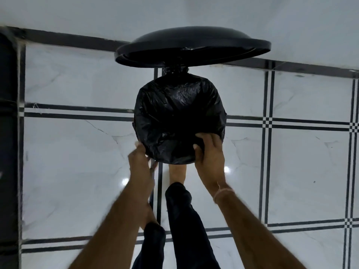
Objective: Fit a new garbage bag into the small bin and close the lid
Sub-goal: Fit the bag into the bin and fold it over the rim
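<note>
A small round bin stands on the tiled floor, its body wholly hidden under a black garbage bag [179,115] that lines the inside and folds over the rim. The black round lid [192,46] is swung up on its hinge at the far side, held open. My left hand [140,157] touches the bag at the near left rim. My right hand [208,152] grips the bag's folded edge at the near right rim, fingers curled over it. A bare foot [177,172] sits just below the bin, where a pedal might be; I cannot see the pedal.
White marble-look floor tiles [291,171] with black stripe borders surround the bin. A dark vertical edge [8,133] runs down the far left. The white wall [77,12] rises behind the lid. My legs in dark trousers [186,226] stand below the bin.
</note>
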Tool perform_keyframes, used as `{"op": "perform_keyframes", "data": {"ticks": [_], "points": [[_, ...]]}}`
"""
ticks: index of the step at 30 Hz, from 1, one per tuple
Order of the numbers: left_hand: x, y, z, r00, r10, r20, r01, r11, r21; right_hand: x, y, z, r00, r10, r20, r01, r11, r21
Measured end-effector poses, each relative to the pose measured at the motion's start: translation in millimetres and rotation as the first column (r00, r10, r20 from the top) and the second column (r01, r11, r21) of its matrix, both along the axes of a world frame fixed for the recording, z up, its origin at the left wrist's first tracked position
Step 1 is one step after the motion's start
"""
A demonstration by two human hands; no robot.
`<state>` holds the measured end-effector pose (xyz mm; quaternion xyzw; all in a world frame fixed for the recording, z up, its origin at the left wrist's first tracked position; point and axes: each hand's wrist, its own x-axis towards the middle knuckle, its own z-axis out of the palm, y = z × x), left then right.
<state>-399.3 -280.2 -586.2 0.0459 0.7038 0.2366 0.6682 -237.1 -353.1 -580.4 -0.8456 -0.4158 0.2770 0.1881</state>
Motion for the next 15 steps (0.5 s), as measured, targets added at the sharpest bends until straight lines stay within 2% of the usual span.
{"op": "perform_keyframes", "data": {"ticks": [2, 3, 4, 5, 6, 7, 8, 9, 10, 11, 12, 15], "points": [[6, -21, 0, 0.97, 0.193, 0.148, -0.174, 0.975, -0.136, -14, -15, 2, 0.967, -0.25, -0.046, 0.252, 0.966, 0.062], [10, -29, 0, 0.933, 0.305, 0.189, -0.271, 0.944, -0.189, -21, -19, 2, 0.914, -0.388, -0.114, 0.398, 0.914, 0.082], [14, -36, -1, 0.899, 0.387, 0.205, -0.342, 0.913, -0.221, -28, -20, 2, 0.812, -0.535, -0.234, 0.563, 0.824, 0.067], [18, -40, -2, 0.872, 0.44, 0.213, -0.391, 0.889, -0.237, -33, -18, 2, 0.63, -0.666, -0.399, 0.721, 0.693, -0.018], [21, -43, -3, 0.852, 0.476, 0.22, -0.422, 0.872, -0.249, -36, -15, 2, 0.372, -0.745, -0.554, 0.823, 0.541, -0.175], [23, -44, -5, 0.829, 0.51, 0.231, -0.452, 0.853, -0.26, -38, -12, 2, 0.098, -0.757, -0.646, 0.852, 0.399, -0.338], [25, -45, -7, 0.807, 0.54, 0.24, -0.48, 0.836, -0.265, -39, -10, 2, -0.121, -0.721, -0.682, 0.84, 0.292, -0.458], [26, -45, -9, 0.788, 0.565, 0.246, -0.503, 0.82, -0.271, -39, -8, 1, -0.288, -0.663, -0.691, 0.816, 0.207, -0.539], [26, -45, -10, 0.781, 0.571, 0.252, -0.508, 0.816, -0.275, -40, -7, 1, -0.408, -0.592, -0.695, 0.794, 0.146, -0.59], [27, -45, -11, 0.777, 0.572, 0.265, -0.505, 0.816, -0.281, -41, -7, -1, -0.483, -0.533, -0.695, 0.777, 0.105, -0.621], [27, -44, -11, 0.77, 0.573, 0.28, -0.503, 0.816, -0.283, -42, -6, -3, -0.517, -0.499, -0.695, 0.768, 0.089, -0.634], [27, -39, -18, 0.782, 0.547, 0.299, -0.485, 0.835, -0.259, -43, -3, -10, -0.525, -0.474, -0.707, 0.772, 0.085, -0.63]]}}
